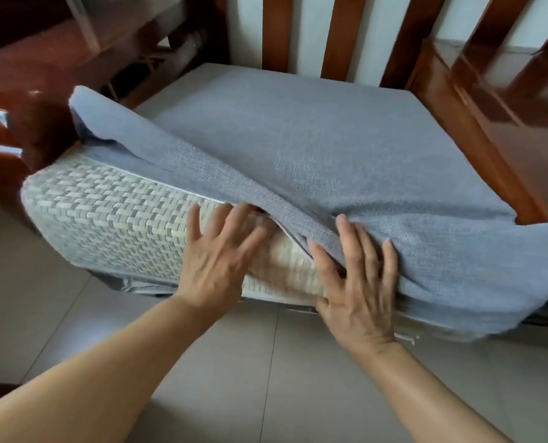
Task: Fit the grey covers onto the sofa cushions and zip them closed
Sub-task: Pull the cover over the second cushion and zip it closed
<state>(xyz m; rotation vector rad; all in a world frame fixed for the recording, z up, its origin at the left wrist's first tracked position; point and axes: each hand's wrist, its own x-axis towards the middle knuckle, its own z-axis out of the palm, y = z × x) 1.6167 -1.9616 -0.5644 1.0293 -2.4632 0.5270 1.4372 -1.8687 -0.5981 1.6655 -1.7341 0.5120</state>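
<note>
The wooden sofa frame (477, 100) carries the work: its seat holds the cushion up off the tiled floor (42, 314), so the person can stand in front and reach the near edge without stooping far. The slatted back (343, 33) stops the cushion sliding away when it is pushed.

The cushion (112, 219) lies flat on the seat with its front end hanging past the edge. That overhang looks deliberate, since it leaves room for cloth to pass underneath. Its woven, cane-patterned face is bare along the front left.

The grey cover (314, 148) is spread over the top and pulled down over the right front corner, while its left part is folded back in a loose roll. So the fitting seems roughly half done, and the left corner has yet to go in.

A strip of cover edge (404, 337) shows below the cushion; it may be the zip side, though it is too blurred to be sure.

The left hand (215, 266) lies flat on the bare cushion face, fingers spread, holding nothing; it likely presses the padding in so the cloth can slide. The right hand (362, 282) is also splayed, its fingers on the cover's hem at the opening, pressing rather than pinching, probably to draw the cloth leftward.
</note>
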